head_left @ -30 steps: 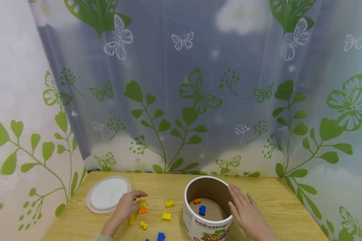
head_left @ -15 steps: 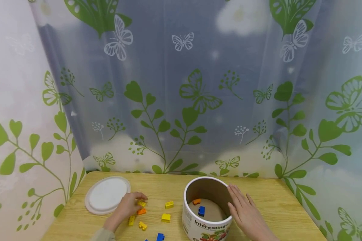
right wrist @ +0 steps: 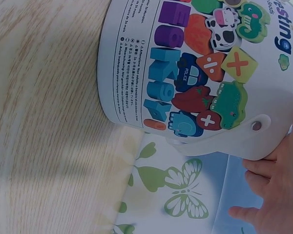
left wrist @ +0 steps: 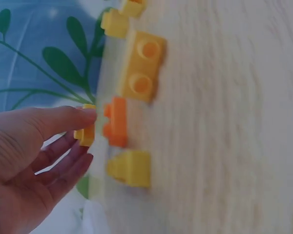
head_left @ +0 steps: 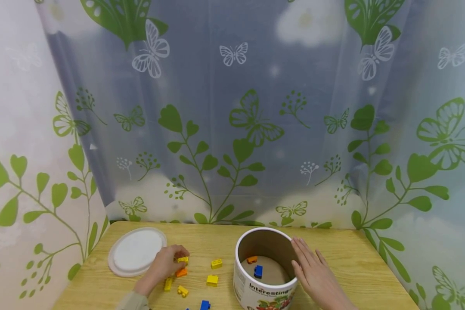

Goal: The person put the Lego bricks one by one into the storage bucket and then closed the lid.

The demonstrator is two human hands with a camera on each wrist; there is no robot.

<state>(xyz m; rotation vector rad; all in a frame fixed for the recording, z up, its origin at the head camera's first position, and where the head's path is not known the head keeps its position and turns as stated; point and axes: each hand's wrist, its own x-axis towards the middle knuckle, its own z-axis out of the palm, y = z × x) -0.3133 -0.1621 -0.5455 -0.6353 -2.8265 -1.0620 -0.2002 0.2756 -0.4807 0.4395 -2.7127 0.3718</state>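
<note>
My left hand (head_left: 164,263) pinches a small yellow toy brick (left wrist: 89,127) between thumb and fingers. Right beside it lies an orange brick (head_left: 181,272) on the table. My right hand (head_left: 315,271) lies with straight fingers against the right side of the round white tub (head_left: 240,280), near its rim. Inside the tub are a blue brick (head_left: 258,271) and an orange brick (head_left: 252,259). In the right wrist view the tub's printed wall (right wrist: 136,73) shows, with my fingers touching near its upper edge.
Yellow bricks (head_left: 212,280) lie loose between my left hand and the tub, and a blue brick (head_left: 205,305) sits at the front. A white round lid (head_left: 137,252) rests at the table's back left. Behind the wooden table (head_left: 333,245) hangs a patterned curtain (head_left: 232,129).
My left fingers have closed on the yellow brick, which was lying on the table under them. My right hand has stayed against the tub.
</note>
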